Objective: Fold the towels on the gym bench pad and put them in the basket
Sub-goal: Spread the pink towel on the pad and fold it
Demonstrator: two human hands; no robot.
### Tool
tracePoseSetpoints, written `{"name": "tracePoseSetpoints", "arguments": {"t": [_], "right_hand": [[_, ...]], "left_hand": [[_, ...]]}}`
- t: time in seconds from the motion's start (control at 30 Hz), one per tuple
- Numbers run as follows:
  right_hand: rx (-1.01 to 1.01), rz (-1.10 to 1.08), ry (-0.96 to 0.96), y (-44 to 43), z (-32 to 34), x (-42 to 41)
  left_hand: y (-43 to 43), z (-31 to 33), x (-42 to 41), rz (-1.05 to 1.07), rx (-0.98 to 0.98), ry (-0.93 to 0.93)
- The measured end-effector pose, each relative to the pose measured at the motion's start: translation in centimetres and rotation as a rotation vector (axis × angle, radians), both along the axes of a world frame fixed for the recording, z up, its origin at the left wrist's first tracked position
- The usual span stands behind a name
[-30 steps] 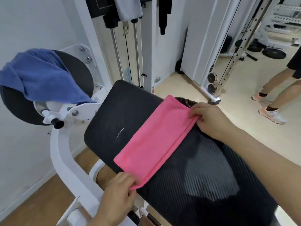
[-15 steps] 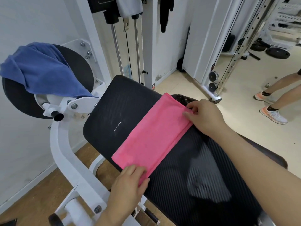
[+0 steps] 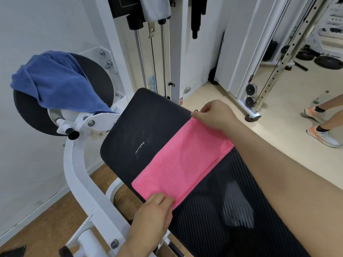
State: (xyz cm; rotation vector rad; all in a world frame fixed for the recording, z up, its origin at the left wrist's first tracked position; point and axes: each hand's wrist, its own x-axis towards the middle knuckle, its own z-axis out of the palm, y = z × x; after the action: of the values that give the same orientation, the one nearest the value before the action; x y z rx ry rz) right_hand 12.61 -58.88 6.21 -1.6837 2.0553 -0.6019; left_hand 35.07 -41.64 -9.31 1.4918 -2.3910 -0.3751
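A pink towel [image 3: 182, 162], folded into a long strip, lies across the black bench pad [image 3: 141, 119]. My left hand [image 3: 155, 212] pinches the strip's near end at the pad's edge. My right hand [image 3: 215, 114] pinches its far end, and my forearm crosses the pad. A blue towel [image 3: 55, 82] hangs crumpled over a black round roller pad [image 3: 96, 78] on the left. No basket is in view.
The white machine frame [image 3: 78, 175] curves below the pad on the left. Cable-machine rods [image 3: 150, 58] stand behind it. A person's legs and shoes [image 3: 323, 127] are on the floor at right, with weight plates [image 3: 328, 61] farther back.
Both hands have shifted along the ends of the pink strip toward its far long edge and now pinch it. The camera has tilted slightly.
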Motion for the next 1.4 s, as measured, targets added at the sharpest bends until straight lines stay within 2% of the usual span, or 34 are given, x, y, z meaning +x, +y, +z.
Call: {"name": "tracePoseSetpoints", "arguments": {"t": [0.1,0.17,0.2,0.37,0.47,0.53,0.63,0.73,0.8,0.9,1.03,1.13,1.2,1.3,1.37,1.4], "right_hand": [[0.038,-0.026,-0.205,-1.2,-0.6,0.1],[-0.009,-0.046,-0.232,-1.4,-1.1,0.2],[-0.05,-0.039,-0.168,-1.4,-1.6,0.2],[-0.407,0.052,0.437,0.4,-4.1,0.9],[-0.595,0.279,0.467,3.1,-5.1,3.1],[-0.564,0.549,0.493,5.5,-7.0,4.7],[-0.304,0.807,0.549,7.2,-9.9,5.1],[-0.231,0.707,0.43,5.6,-9.3,3.7],[-0.285,0.61,0.536,4.2,-8.4,2.3],[-0.222,0.518,0.682,3.1,-7.5,0.9],[-0.182,0.378,0.655,2.2,-6.2,1.1],[-0.306,0.515,0.582,4.6,-6.0,2.9],[-0.3,0.645,0.536,7.5,-7.7,4.1],[-0.218,0.673,0.701,9.2,-10.1,4.0],[-0.197,0.659,0.771,8.9,-10.8,3.8],[-0.203,0.662,0.789,8.7,-10.9,3.6]], "left_hand": [[-0.4,-0.1,-0.1,-0.005,-0.01,0.009],[-0.4,-0.2,0.0,-0.012,-0.002,0.022],[-0.5,-0.2,0.0,-0.019,-0.002,0.024],[-1.0,0.5,0.7,-0.024,0.06,0.077],[-2.0,0.9,0.4,0.049,-0.059,0.16],[-3.0,1.1,-0.2,0.139,-0.053,0.182],[-3.7,0.0,-1.0,0.15,0.018,0.033],[-3.4,-1.2,-1.2,0.143,0.024,-0.033],[-3.5,-1.4,-1.2,0.153,0.052,-0.051],[-3.5,-1.6,-1.1,0.159,0.05,-0.073],[-3.5,-1.3,-1.1,0.162,0.071,-0.06],[-3.5,-0.7,-1.1,0.17,0.096,-0.067],[-3.6,-0.4,-1.0,0.156,0.096,-0.046],[-4.0,-0.3,0.0,0.136,0.094,0.106],[-4.4,-0.4,1.6,0.304,0.082,0.309],[-4.6,-0.6,2.4,0.396,0.064,0.353]]}}
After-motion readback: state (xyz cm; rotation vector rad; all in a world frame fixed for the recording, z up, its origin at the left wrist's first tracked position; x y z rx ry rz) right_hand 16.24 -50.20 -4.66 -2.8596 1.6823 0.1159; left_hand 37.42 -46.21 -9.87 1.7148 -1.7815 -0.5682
